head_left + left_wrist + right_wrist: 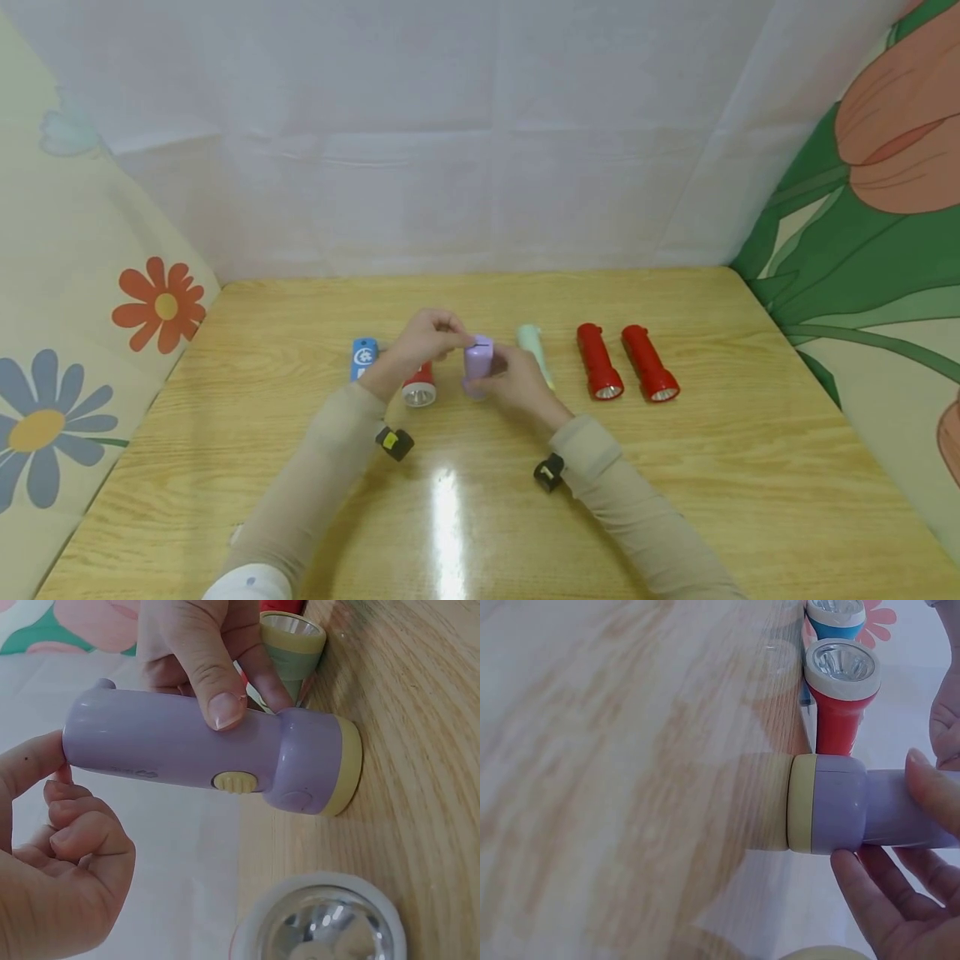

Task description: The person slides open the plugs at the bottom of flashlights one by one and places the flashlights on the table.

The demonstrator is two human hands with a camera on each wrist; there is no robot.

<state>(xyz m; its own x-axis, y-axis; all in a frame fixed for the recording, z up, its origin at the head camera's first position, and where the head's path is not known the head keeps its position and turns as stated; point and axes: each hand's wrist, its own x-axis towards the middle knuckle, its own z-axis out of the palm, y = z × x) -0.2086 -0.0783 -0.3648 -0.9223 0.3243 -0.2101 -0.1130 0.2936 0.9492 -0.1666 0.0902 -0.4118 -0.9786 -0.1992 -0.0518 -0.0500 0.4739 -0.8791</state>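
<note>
A purple flashlight with a yellow rim and a yellow switch stands upright, lens end down on the table. My right hand grips its barrel, the thumb on one side and fingers on the other. At the tail end, one extended finger of my left hand touches the flashlight; the other fingers are loosely curled beside it. Just left stands a red flashlight with a white rim, partly behind my left hand in the head view. A mint-green flashlight lies right behind my right hand.
A blue flashlight with a white print lies at the left end of the row. Two red flashlights lie side by side to the right. The wooden table meets a white cloth at the back, with flower-printed cloths at both sides.
</note>
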